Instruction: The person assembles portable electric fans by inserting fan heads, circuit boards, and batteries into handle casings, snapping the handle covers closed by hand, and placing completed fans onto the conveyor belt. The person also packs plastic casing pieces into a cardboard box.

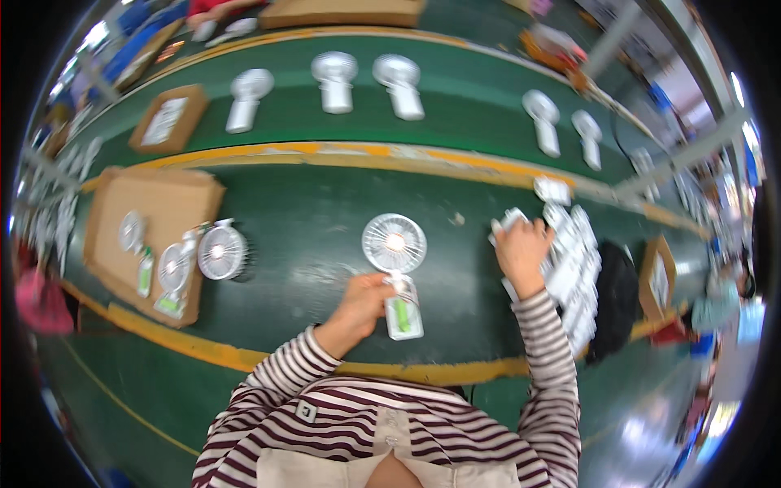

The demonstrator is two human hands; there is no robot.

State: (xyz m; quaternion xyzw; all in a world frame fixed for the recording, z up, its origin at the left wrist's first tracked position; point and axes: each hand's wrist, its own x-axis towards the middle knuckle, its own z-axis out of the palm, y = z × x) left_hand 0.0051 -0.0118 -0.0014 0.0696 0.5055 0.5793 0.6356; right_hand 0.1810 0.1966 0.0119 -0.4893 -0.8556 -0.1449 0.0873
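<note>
My left hand [355, 311] is closed around the neck of a white handheld fan [394, 244]. The fan's round grille faces up, and its handle is uncovered, showing a green battery [402, 315] and thin wires. Off to the right, my right hand [523, 248] has its fingers bent over a white plastic cover [511, 221] at the left edge of a pile. That pile of white plastic covers [572, 272] is heaped along the right of the bench; blur hides the single shapes.
At left, a cardboard tray [106, 220] holds fans with bare green batteries, and another fan [221, 252] sits by its right side. Beyond the yellow-edged divider, several finished-looking fans [334, 81] lie on a green belt. A black bundle [616, 301] and a small carton [657, 276] are at right.
</note>
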